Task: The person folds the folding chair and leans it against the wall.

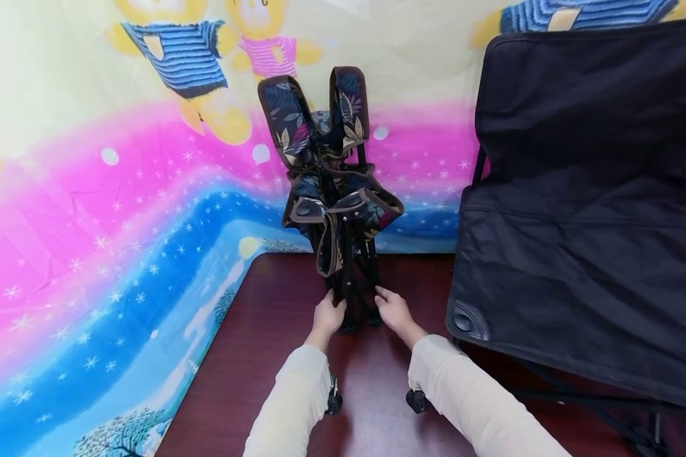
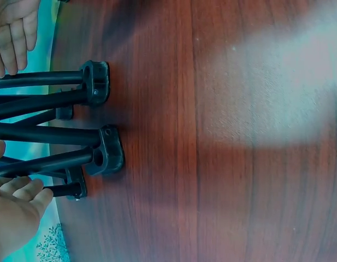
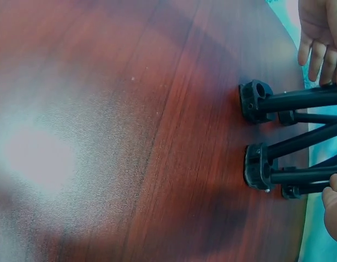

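Note:
A folded camping chair (image 1: 320, 158) with dark leaf-print fabric stands upright in the middle of the head view, its black tube legs (image 2: 48, 131) bunched together. My left hand (image 1: 328, 314) grips a leg on the chair's left side; in the left wrist view its fingers (image 2: 29, 188) curl behind the tube. On the other side is my right hand (image 1: 394, 311), its fingers pointing at the right-hand legs. The left wrist view shows that right palm (image 2: 15, 35) with straight fingers close beside the tubes. Black plastic feet (image 3: 258, 166) end the legs.
A large black folding chair (image 1: 571, 254), unfolded, fills the right side. The reddish-brown wood surface (image 1: 234, 355) stretches under the folded chair. Behind and to the left hangs a backdrop (image 1: 120, 222) with printed bears and snowflakes.

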Tool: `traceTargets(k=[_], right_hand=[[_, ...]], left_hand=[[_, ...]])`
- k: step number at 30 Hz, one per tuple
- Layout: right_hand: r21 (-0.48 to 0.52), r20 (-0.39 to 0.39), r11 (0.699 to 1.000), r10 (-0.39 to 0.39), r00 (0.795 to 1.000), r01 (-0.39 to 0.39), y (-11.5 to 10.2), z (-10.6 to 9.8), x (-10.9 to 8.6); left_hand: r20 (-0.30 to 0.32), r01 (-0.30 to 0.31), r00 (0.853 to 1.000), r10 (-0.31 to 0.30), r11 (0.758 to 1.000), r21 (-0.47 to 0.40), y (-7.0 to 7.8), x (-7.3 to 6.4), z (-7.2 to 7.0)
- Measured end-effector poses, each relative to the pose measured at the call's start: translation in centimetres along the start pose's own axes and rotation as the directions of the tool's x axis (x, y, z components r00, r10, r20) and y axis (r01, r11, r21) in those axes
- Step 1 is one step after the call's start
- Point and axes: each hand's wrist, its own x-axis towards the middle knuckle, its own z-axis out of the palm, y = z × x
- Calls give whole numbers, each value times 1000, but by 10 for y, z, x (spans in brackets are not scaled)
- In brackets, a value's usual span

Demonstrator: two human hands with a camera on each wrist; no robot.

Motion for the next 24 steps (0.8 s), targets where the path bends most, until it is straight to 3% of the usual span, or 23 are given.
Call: traceTargets(k=[3, 4, 10, 17, 24], right_hand=[[-12, 12, 1000, -6, 1000, 6, -1, 1, -5], [-23, 16, 1000, -13, 1000, 13, -1, 2, -6], [-40, 18, 999, -31, 999, 32, -4, -3, -17], [-30, -1, 999, -38, 999, 38, -15, -14, -28], [58, 6, 998, -29, 1000, 29, -25, -20, -40]], left_hand=[[26, -16, 1000, 16, 1000, -2, 3, -8, -5], [50, 4, 999, -4, 1000, 4, 18, -19, -15], [111, -35, 993, 33, 999, 17, 18, -31, -19], [102, -19, 995, 22, 999, -29, 17, -38, -24], [102, -33, 994, 40, 997, -73, 23, -46, -30]])
